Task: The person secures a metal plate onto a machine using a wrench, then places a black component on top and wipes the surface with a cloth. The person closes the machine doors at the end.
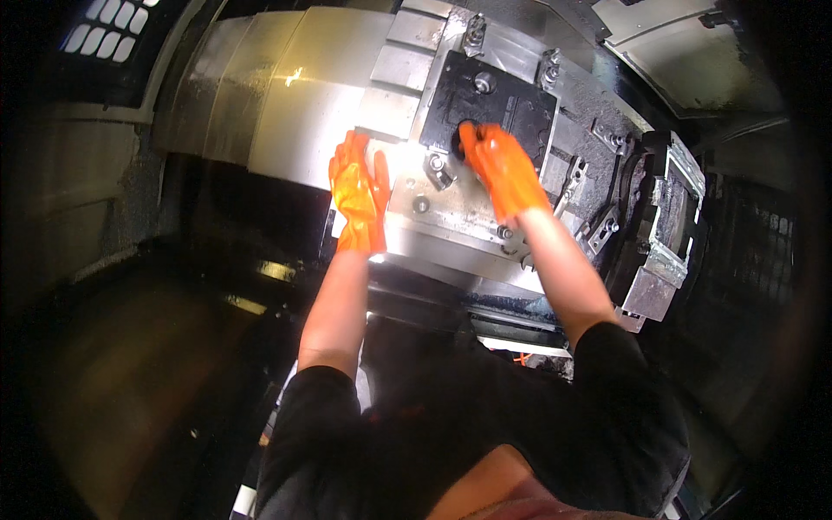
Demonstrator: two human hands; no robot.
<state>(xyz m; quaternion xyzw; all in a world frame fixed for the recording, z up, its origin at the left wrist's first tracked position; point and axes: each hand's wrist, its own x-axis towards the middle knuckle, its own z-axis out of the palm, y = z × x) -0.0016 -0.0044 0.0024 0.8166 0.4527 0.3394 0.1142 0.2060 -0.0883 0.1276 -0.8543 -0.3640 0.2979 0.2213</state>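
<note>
Has dim wall (82,191) far left, then overlapping metal covers (277,100). Holds left hand (357,195), thumb parted from fingers, near left edge of steel plate (464,212). Curls right hand (503,169) at black block (520,100) atop plate; cannot tell fingers' grip. Shows clamps (612,141) farther right.

The one view looks steeply down from the left of two head-worn fisheye cameras, over the wearer's black shirt (485,407) at lower middle, toward the metal plate (451,227) above centre, fairly near; the round picture darkens toward the frame's corners.
</note>
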